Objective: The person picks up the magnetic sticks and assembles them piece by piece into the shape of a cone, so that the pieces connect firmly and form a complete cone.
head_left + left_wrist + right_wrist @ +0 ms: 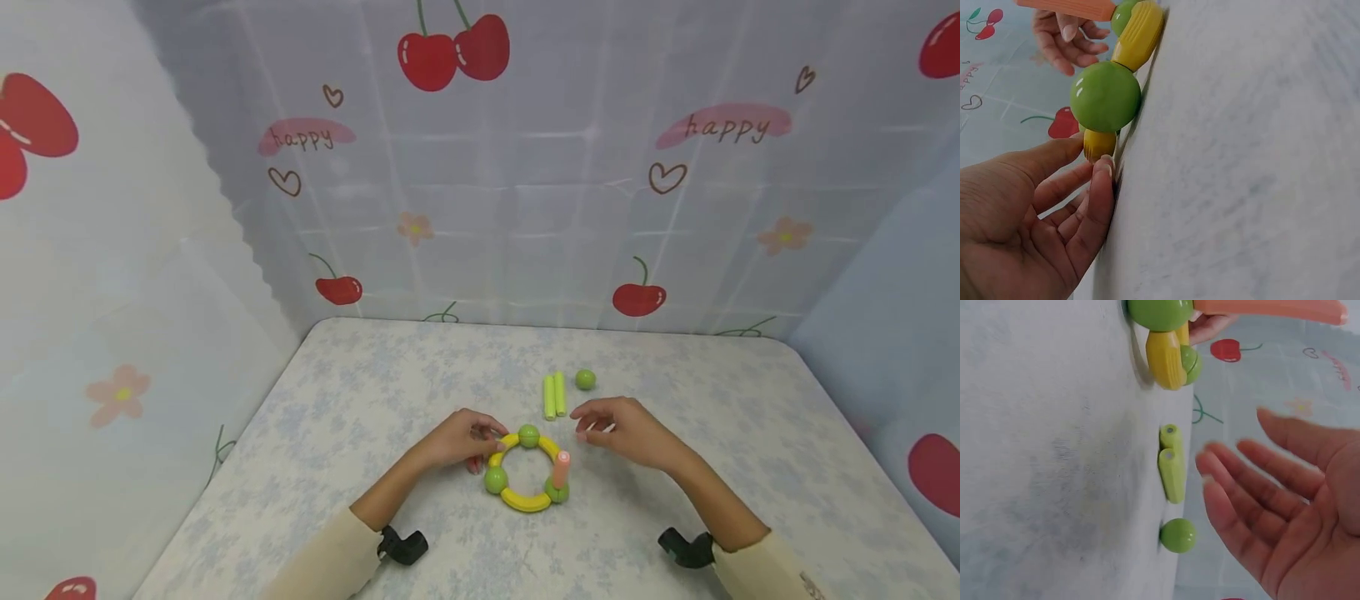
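Ring: three yellow curved bars and three green balls are forming a closed circle (527,502), lying on the table between the two hands, touching the left and standing apart from the right.
Orange rod: this piece (562,470) is standing up from the ring's near right ball (557,492).
Left hand: thumb and fingers of the left hand (461,442) are pinching the far left yellow bar (1099,145), just beyond the near left ball (496,480).
Right hand: the right hand (626,427) is hovering to the right of the ring, holding nothing, its fingers loosely bent and spread from the thumb.
Light green rods: two (550,398) are lying side by side beyond the ring, near the right fingertips.
Loose green ball: it (586,379) is resting just right of those rods.
Table: a pale, blue-mottled cover (360,375) is spreading beneath everything.
Backdrop: a cherry-printed sheet (510,183) is hanging behind.
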The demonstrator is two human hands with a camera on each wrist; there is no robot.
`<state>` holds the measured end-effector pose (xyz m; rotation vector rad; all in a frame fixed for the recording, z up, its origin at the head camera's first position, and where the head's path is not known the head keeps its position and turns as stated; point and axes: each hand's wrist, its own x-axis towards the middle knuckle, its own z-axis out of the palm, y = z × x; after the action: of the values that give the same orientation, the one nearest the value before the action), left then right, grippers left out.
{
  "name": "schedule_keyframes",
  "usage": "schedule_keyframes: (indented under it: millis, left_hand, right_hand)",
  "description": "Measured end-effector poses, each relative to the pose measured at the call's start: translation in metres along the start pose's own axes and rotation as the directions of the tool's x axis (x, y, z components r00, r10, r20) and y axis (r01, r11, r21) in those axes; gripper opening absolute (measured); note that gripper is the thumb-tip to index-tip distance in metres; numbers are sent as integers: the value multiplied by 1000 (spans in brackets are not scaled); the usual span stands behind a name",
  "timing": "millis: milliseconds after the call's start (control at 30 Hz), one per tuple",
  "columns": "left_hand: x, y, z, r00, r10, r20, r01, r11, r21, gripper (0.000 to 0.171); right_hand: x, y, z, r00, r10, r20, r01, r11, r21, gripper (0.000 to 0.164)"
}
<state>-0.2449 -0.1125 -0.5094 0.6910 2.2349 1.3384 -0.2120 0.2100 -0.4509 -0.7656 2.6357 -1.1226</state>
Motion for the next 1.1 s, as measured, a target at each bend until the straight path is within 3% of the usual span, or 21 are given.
schedule_keyframes:
  millis: [133,333,567,800,1100]
  left_hand:
    - [-2,-6,2,1000,4,-18,-5,1000,-26,26]
    - [-2,-10,2,999,-1,-35,-2,997,-78,25]
    - [-3,-12,4,999,-18,-49,14,996,-93,24]
    - [-2,-13,5,998,-20,-52,15,994,-105,25]
    - [-3,-13,6,998,-22,-64,15,994,-105,24]
  right_hand:
    - [22,3,3,984,45,-171,-57,996,-70,25]
    - [48,13,11,954,111,-279,-148,982,-116,26]
    - [69,18,22,946,193,-259,-243,953,-180,33]
    - [82,18,27,923,294,-250,-348,913,-212,49]
    - [89,17,29,907,350,-236,-401,888,-227,53]
